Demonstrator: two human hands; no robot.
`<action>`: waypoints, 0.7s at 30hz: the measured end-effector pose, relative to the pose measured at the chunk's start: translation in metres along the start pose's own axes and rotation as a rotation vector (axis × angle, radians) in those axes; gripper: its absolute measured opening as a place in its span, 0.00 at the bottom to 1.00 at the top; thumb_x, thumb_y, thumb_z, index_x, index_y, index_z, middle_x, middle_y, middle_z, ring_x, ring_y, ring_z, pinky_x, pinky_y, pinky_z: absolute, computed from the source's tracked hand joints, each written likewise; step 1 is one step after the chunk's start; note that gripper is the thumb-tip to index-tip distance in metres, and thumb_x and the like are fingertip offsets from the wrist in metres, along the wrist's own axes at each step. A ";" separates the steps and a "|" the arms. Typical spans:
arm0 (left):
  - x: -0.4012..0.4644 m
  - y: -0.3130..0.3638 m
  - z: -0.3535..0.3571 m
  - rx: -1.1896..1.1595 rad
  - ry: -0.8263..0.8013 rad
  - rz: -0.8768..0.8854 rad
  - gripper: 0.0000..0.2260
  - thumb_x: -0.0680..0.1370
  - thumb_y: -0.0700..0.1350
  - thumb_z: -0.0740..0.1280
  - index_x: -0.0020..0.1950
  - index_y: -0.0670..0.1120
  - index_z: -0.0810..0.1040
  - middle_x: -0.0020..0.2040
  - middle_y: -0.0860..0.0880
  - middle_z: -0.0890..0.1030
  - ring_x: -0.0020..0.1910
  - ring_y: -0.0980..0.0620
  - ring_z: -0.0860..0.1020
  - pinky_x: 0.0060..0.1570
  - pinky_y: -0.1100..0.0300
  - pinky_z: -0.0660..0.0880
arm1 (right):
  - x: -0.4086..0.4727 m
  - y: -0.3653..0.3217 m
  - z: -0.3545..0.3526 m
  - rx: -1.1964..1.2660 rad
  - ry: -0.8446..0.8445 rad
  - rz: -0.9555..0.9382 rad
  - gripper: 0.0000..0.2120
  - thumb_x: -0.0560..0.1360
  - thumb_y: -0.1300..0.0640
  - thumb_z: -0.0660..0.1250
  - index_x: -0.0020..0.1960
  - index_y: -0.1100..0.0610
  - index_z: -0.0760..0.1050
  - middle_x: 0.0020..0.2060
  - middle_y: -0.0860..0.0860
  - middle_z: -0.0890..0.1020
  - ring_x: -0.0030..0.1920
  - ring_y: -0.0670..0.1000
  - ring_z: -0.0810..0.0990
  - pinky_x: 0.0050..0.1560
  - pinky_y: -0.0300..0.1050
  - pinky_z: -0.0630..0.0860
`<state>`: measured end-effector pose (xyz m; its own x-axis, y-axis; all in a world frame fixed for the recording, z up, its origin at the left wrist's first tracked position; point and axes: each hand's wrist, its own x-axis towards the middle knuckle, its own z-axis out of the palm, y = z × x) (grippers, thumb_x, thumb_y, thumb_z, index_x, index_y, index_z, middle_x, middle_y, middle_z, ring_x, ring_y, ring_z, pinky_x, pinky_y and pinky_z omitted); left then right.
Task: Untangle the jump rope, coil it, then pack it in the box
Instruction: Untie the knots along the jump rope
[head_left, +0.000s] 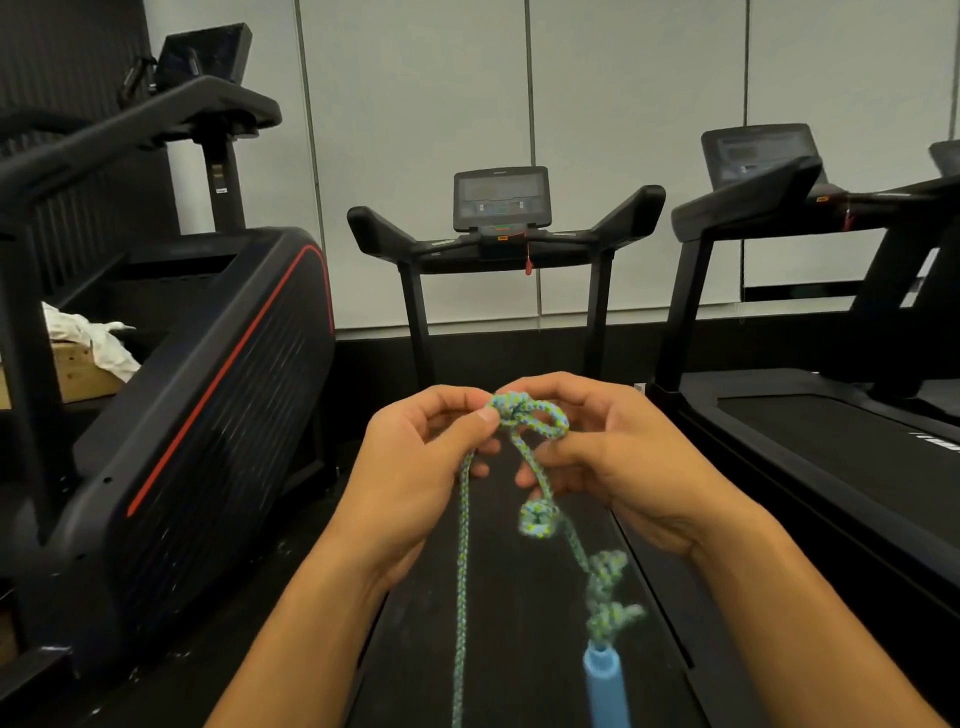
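Hands, left hand (415, 457) and right hand (613, 457), pinch knotted jump rope (524, 415) above treadmill (509, 597).

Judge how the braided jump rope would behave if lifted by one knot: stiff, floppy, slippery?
Probably floppy: the jump rope hangs limp below the left hand and right hand. Its braided surface looks grippy, so knots likely hold tight. The blue handle dangles at the end and would likely swing.

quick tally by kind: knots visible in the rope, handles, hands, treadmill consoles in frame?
Knots in the jump rope: 4, one held up at the hands, three hanging below it toward the handle
Blue handles: 1
Hands: 2, left hand and right hand
Treadmill consoles: 2, centre and right
Total: 9
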<state>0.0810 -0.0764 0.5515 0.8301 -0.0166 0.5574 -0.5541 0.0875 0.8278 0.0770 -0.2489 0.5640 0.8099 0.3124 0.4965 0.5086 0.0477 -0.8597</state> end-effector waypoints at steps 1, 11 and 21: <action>-0.001 0.001 0.000 0.054 0.006 0.050 0.05 0.77 0.36 0.69 0.47 0.45 0.83 0.40 0.46 0.85 0.38 0.53 0.82 0.42 0.56 0.78 | 0.000 0.000 -0.001 0.046 -0.014 0.004 0.21 0.69 0.75 0.62 0.55 0.58 0.81 0.47 0.59 0.84 0.38 0.57 0.83 0.45 0.54 0.78; -0.006 0.002 0.004 0.371 0.038 0.247 0.06 0.76 0.43 0.73 0.48 0.54 0.80 0.41 0.47 0.85 0.42 0.50 0.85 0.45 0.44 0.83 | 0.003 0.005 0.007 0.077 0.091 -0.095 0.06 0.79 0.65 0.64 0.53 0.62 0.79 0.42 0.56 0.85 0.40 0.55 0.85 0.41 0.47 0.82; -0.006 0.002 0.003 0.370 0.064 0.229 0.06 0.77 0.41 0.72 0.48 0.53 0.82 0.42 0.51 0.85 0.39 0.50 0.84 0.41 0.46 0.83 | -0.001 0.001 0.001 -0.307 0.078 -0.164 0.11 0.79 0.65 0.65 0.56 0.52 0.78 0.46 0.52 0.87 0.48 0.53 0.86 0.49 0.50 0.81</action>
<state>0.0749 -0.0793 0.5499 0.6790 0.0246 0.7337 -0.6996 -0.2812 0.6569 0.0761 -0.2484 0.5621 0.7240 0.2498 0.6429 0.6883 -0.2000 -0.6973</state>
